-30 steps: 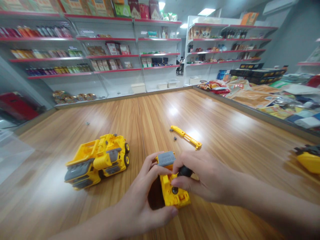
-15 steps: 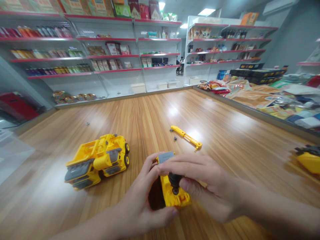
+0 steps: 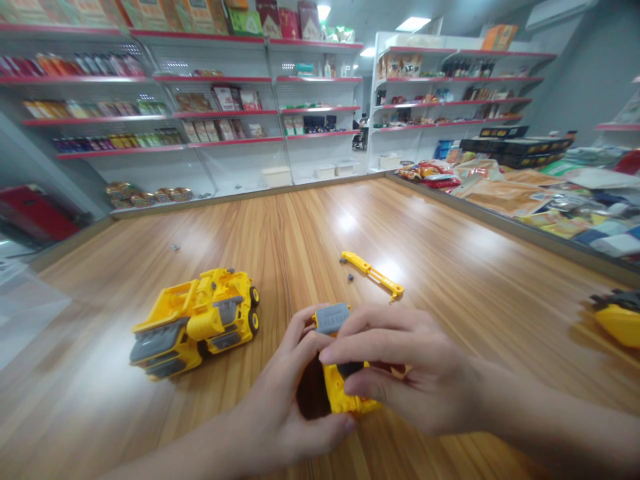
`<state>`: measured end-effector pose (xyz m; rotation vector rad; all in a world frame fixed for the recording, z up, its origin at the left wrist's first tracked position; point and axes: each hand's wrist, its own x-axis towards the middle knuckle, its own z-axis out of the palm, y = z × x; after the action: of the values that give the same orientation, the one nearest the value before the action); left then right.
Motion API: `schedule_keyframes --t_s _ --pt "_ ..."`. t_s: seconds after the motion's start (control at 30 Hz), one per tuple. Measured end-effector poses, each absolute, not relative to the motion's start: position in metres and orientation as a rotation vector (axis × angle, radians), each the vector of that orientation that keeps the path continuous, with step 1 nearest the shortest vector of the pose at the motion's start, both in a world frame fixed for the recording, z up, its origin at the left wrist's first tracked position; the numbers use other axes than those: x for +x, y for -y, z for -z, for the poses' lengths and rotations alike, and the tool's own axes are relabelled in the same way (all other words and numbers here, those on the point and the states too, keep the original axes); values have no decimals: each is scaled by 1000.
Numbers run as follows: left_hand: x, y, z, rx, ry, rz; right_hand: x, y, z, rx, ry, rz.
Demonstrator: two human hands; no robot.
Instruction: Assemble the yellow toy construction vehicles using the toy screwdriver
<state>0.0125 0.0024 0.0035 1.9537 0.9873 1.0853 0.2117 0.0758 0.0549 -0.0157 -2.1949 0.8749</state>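
My left hand (image 3: 290, 407) grips a yellow toy chassis (image 3: 343, 395) with a grey end piece (image 3: 331, 318), held just above the wooden table (image 3: 450, 253). My right hand (image 3: 400, 373) covers the chassis from the right, its thumb and fingers pinched on a small black wheel (image 3: 350, 369) that sits against the chassis. Most of the chassis is hidden under my right hand.
A yellow toy dump truck (image 3: 197, 320) stands to the left. A loose yellow arm piece (image 3: 373, 273) and small dark screws (image 3: 350, 278) lie beyond my hands. Another yellow toy part (image 3: 617, 320) sits at the right edge. Store shelves (image 3: 200, 107) line the back.
My right hand has shifted left and down over the chassis, bringing the black wheel onto it and hiding more of the yellow body. My left hand has stayed put.
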Motion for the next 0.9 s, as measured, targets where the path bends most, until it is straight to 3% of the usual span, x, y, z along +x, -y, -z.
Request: schedule_keyframes --t_s 0.53,0.73,0.9 --pt "9 -1 0 2084 -1096 -1091 210 -74 -59 33 2165 -845" --pt "7 0 -5 2133 -1163 -1060 212 -80 -54 -153 2179 -669" --pt "5 2 -4 2112 -1257 -1252 215 -85 -53 -267 2186 -471"
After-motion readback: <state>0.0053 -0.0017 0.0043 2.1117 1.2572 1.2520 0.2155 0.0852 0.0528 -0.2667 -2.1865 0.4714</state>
